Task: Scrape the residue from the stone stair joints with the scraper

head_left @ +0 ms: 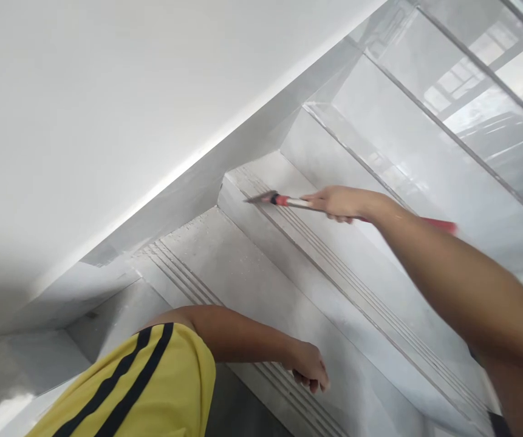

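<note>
Head view, landmark: the grooved nosing strip [316,255] along the edge of the upper step [288,176]; all places are told from it.
Tool: a scraper [288,201] with a flat metal blade, a red collar, a pale shaft and a red grip end; the blade tip lies on the tread at the far end of the strip, close to the wall skirting [188,188].
Right hand [341,203]: fingers closed round the mid-shaft, just above the strip; the red end sticks out behind the wrist.
Left hand [309,367]: on the lower step [243,273], resting at that step's own grooved edge, fingers curled; it seems to hold nothing, though the blur leaves that unsure.
Handling, as a judgement: light, stiff, slim tool; the blade edge is sharp and could scratch the glossy tile, so hold it by the shaft or grip, never by the blade.
Surface: dusty grey steps, hard and probably slippery.
Clothing: yellow sleeve [152,388] with dark stripes, below the lower step.
</note>
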The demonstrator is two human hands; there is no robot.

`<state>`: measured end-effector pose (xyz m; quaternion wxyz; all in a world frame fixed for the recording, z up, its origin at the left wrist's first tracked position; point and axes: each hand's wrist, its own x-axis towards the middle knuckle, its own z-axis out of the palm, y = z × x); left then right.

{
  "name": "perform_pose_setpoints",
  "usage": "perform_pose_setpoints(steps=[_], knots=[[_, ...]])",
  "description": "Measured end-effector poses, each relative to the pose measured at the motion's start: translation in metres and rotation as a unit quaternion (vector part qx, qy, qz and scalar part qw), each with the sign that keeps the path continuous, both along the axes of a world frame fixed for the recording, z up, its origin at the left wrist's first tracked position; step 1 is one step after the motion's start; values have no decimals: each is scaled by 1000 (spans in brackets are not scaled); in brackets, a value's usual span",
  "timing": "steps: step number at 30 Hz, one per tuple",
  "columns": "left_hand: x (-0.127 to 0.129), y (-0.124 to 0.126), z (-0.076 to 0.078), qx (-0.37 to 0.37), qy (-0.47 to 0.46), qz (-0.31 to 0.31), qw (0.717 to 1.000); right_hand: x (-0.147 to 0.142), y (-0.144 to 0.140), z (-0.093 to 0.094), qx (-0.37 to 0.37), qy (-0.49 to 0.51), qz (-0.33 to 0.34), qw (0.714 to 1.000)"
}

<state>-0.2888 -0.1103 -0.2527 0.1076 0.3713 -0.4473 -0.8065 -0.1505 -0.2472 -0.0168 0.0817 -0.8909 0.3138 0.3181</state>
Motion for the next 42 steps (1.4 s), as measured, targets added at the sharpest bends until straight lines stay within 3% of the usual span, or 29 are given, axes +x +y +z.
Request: perform_pose_setpoints(steps=[2, 4, 9, 12, 14, 20, 22, 27, 34, 42], knots=[[-3, -1, 0, 0, 3, 3, 1000, 31, 7, -5, 7, -23, 18, 1000], [-3, -1, -3, -1, 6, 18, 1000, 42, 10, -5, 14, -28, 20, 999], [6, 0, -14, 14, -3, 53, 998, -7, -7, 12, 25, 22, -11, 999], [9, -5, -14, 8, -1, 52, 999, -26, -18, 18, 23, 30, -34, 999], [7, -11, -9, -2, 9, 50, 999, -14, -18, 16, 3, 32, -26, 999], [2, -20, 2, -21, 35, 40, 998, 68, -5, 4, -31, 4, 32, 999], [7, -18, -1, -17, 37, 40, 998, 69, -5, 6, -36, 9, 40, 999], [26, -18, -4, -13, 48, 64, 997, 40, -11, 18, -55, 67, 39, 995], [34, -23, 0, -13, 75, 79, 994, 80, -9, 13, -53, 47, 62, 996], [63, -21, -2, 5, 77, 127, 989, 82, -12, 16, -54, 58, 68, 995]])
